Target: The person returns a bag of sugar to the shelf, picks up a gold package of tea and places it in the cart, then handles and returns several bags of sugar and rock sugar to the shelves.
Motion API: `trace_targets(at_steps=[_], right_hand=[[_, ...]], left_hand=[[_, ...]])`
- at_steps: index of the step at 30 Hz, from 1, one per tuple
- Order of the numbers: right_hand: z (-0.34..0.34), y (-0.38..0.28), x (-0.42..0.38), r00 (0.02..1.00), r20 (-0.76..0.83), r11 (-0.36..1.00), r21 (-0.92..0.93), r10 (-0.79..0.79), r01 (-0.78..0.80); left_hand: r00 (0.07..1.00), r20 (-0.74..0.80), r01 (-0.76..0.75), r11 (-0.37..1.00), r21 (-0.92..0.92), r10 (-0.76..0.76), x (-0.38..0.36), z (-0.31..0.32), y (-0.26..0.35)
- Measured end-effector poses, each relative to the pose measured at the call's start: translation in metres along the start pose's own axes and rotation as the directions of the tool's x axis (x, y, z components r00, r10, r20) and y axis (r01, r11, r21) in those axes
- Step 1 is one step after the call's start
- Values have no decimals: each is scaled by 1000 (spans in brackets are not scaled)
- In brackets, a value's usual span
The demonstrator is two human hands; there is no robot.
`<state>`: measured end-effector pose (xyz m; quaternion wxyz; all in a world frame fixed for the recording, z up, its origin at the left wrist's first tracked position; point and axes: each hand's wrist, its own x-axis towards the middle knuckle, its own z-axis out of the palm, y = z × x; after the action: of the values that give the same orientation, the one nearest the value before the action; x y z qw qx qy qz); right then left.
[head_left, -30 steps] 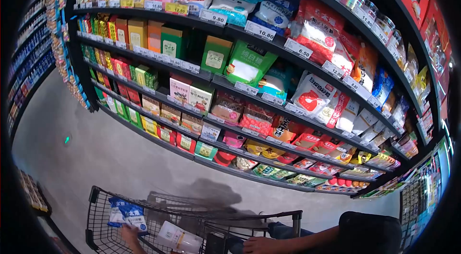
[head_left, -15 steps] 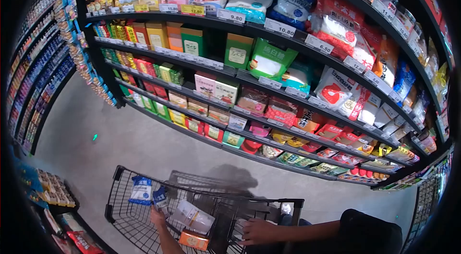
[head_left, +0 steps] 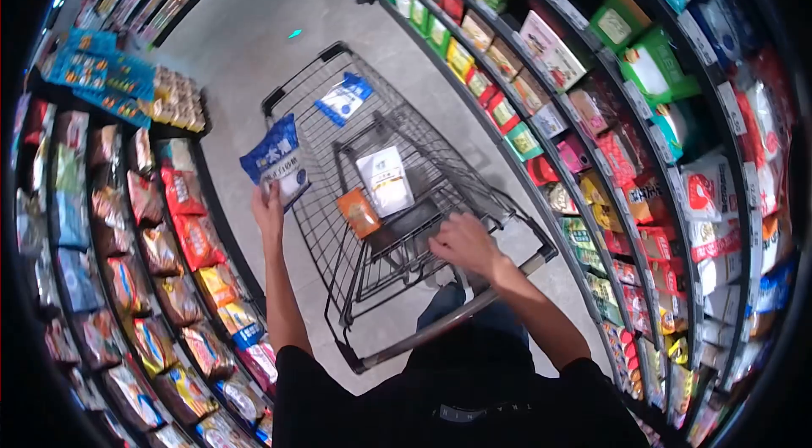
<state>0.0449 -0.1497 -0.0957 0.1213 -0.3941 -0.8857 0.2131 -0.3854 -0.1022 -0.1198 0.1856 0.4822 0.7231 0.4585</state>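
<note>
My left hand (head_left: 269,204) grips the lower edge of a blue-and-white bag of sugar (head_left: 277,159), holding it up at the left side of the shopping cart (head_left: 337,283). A similar blue-and-white bag (head_left: 345,98) lies toward the cart's far end. Nearer me in the cart are a white package (head_left: 386,181) and an orange packet (head_left: 359,213), side by side. Over the near part of the cart is my right hand (head_left: 465,243), its fingers curled; what they hold, if anything, is hidden. The cart's handle (head_left: 457,314) runs in front of my body.
Shelves of bagged goods (head_left: 199,241) line the left. On the right, another shelf (head_left: 584,109) carries boxes and bags close to the cart. Grey floor (head_left: 245,67) extends ahead, and a blue display with small packs (head_left: 101,67) stands at the far left.
My view has turned left, bringing the left shelves into sight. My left hand has lifted the sugar bag from inside the cart to its left side. My right hand's fingers are now more curled.
</note>
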Motion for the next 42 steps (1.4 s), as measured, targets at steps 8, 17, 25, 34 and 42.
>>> trace_targets(at_steps=[8, 17, 25, 34, 42], right_hand=[[5, 38, 56, 988, -155, 976, 209, -24, 57], [2, 72, 119, 989, -127, 981, 167, -78, 99], [-36, 63, 118, 885, -464, 944, 311, 47, 113], [-183, 58, 10, 924, 67, -53, 997, 378, -51], [-200, 42, -50, 677, -166, 263, 964, 717, -42]], left_hand=[[974, -142, 143, 962, -231, -178, -53, -52, 149], [977, -165, 91, 967, -237, -133, -76, -8, 223], [988, -6, 135, 865, -483, -157, -84, 57, 284], [852, 506, 417, 758, -501, -134, -69, 156, 285], [488, 870, 599, 700, -387, 63, -70, 229, 338]])
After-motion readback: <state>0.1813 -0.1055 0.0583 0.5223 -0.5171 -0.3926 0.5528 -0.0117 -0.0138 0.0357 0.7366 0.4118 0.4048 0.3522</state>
